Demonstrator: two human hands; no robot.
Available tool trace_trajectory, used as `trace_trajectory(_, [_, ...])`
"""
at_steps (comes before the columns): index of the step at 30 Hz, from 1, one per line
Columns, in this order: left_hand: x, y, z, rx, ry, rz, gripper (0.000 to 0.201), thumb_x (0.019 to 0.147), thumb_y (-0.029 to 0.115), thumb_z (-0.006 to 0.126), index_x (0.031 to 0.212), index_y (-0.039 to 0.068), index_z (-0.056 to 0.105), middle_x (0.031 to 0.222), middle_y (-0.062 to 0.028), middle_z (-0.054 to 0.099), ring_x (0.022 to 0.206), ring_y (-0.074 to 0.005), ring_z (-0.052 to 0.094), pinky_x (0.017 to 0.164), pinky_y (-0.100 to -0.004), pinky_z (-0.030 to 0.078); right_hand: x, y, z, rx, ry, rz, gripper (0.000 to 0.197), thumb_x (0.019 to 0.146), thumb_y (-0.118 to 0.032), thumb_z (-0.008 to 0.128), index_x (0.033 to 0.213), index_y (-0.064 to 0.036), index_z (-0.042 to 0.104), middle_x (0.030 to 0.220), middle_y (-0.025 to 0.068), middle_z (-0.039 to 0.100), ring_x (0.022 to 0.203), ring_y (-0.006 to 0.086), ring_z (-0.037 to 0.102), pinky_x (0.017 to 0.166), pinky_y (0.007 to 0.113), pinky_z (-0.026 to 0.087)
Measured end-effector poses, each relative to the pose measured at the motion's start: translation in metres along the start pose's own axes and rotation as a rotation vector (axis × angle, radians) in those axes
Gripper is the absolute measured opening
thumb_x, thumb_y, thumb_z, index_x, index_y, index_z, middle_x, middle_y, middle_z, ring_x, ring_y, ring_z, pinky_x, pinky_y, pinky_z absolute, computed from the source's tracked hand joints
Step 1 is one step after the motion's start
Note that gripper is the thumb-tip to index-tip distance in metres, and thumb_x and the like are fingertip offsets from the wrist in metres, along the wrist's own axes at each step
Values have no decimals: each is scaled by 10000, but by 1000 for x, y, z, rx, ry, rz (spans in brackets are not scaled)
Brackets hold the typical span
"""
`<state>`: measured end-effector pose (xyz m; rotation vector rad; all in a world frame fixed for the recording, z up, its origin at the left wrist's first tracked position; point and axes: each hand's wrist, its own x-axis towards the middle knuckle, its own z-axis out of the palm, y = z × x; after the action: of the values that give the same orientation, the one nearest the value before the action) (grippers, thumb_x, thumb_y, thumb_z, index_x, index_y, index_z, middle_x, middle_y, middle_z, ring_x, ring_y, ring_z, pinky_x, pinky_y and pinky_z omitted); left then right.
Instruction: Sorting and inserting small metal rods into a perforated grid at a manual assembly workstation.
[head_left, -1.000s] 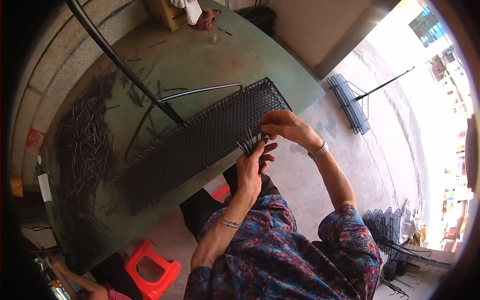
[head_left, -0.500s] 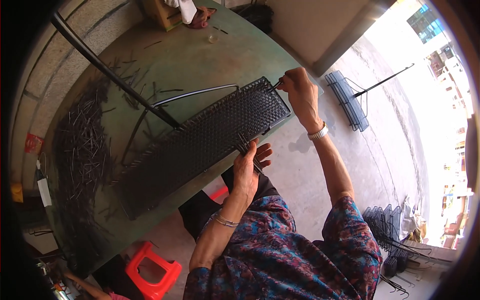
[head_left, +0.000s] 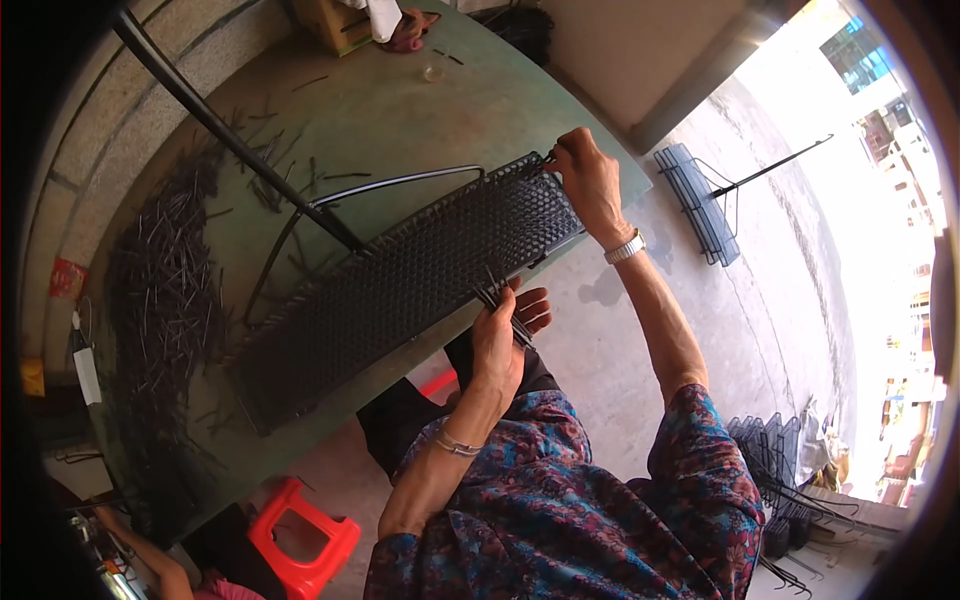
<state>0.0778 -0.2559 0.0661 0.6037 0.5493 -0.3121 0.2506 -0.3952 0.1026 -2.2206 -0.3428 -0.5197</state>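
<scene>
A long black head with a honeycomb face of small holes [head_left: 415, 268] lies slantwise across the green table [head_left: 390, 115]. A black pole [head_left: 240, 145] and a bent metal brace [head_left: 395, 184] join its far long side. My right hand [head_left: 592, 190] is closed in a pinch at the head's far right corner, with a thin black strip between the fingertips, mostly hidden by them. By the near edge, my left hand [head_left: 494, 345] is closed on a bundle of thin black strips [head_left: 489, 293], which stick out past the thumb; its other fingers are partly spread.
A heap of loose black strips [head_left: 165, 275] covers the table's left side. A red plastic stool [head_left: 342, 545] stands below the near edge, beside another person's arm [head_left: 150, 550]. A similar long-handled head [head_left: 697, 203] stands on the floor at right; several more [head_left: 770, 450] are lower right.
My right hand has shifted slightly left, closer against the head's corner; the strip it pinched now shows less. My left hand stays nearly in place. The other person's arm shows more.
</scene>
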Motion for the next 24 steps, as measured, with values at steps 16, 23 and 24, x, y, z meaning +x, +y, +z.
trace_trajectory(16, [-3,4,-4,9,-33,32,255,995,247,514,1142,45,569,814,-71,598,596,-83,469,504,-227,353,3,-2,7,-288,-102,-79,141,872,-223,615,946,-120,678,877,96,643,741,263,632,656,371,481])
trace_trajectory(23, [-4,2,-4,3,-58,37,289,980,280,543,1140,41,576,783,-64,604,571,-90,491,485,-232,367,0,-5,12,-343,-61,-69,150,876,-225,609,949,-116,682,918,80,638,781,260,633,672,372,480])
trace_trajectory(24, [-5,2,-4,4,-54,40,297,974,300,552,1118,42,582,772,-62,610,564,-89,505,476,-232,377,1,-3,14,-346,-43,-86,151,876,-224,608,947,-115,684,918,77,636,783,265,632,671,375,481])
